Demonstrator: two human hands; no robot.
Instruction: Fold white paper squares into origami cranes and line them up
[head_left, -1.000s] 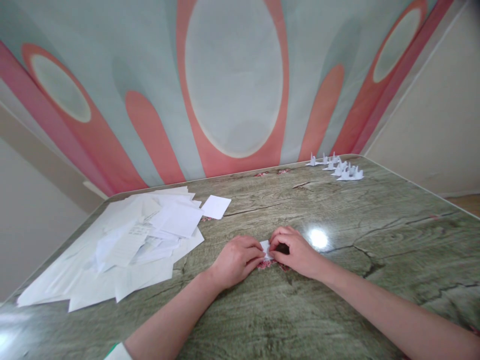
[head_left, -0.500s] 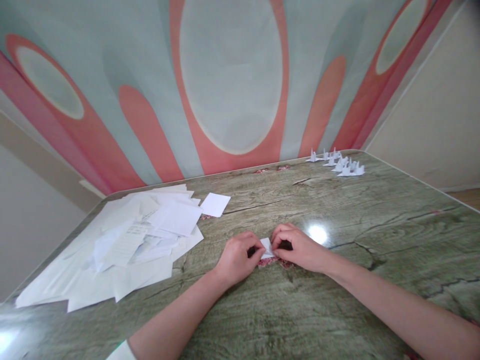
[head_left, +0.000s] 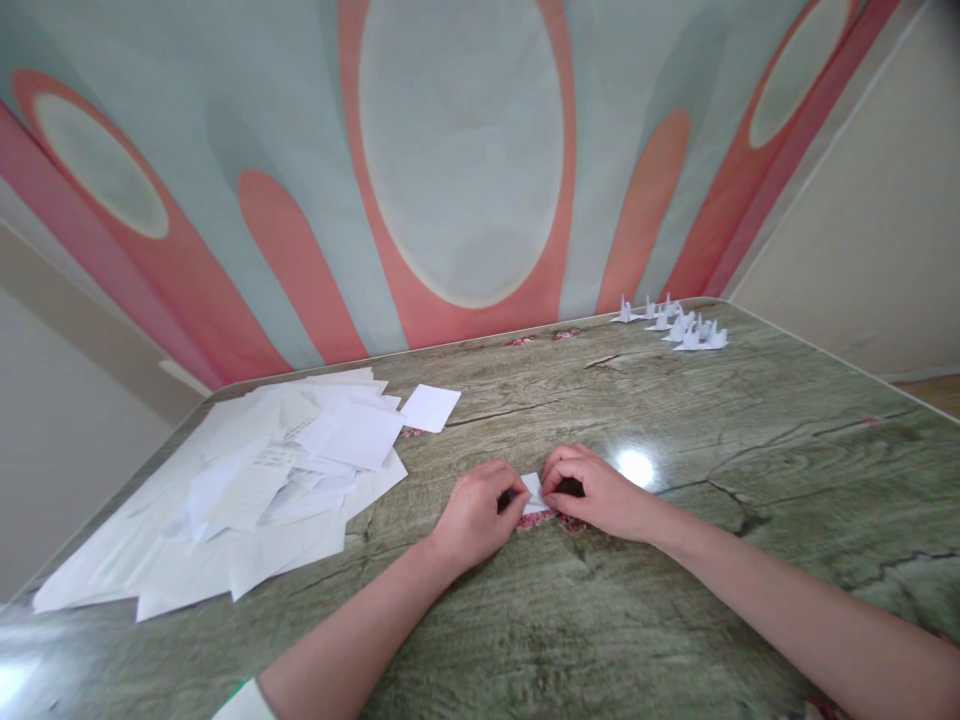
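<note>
A small folded piece of white paper [head_left: 532,487] lies on the wood-patterned table, between my two hands. My left hand [head_left: 480,508] pinches its left side with thumb and forefinger. From the other side, my right hand [head_left: 589,490] is closed in a pinch on the paper's right edge. The fingertips of both hands are close together and cover part of the folds, so the exact shape of the paper is hard to make out.
A spread pile of white paper sheets [head_left: 187,480] covers the table's left side, some with writing. Beside it lies a white paper square [head_left: 431,408]. Several folded paper cranes [head_left: 701,335] stand at the far right corner, by the patterned wall covering [head_left: 465,150].
Both hands stay almost in place on the folded paper. The right fingertips have shifted very slightly; nothing else has visibly moved.
</note>
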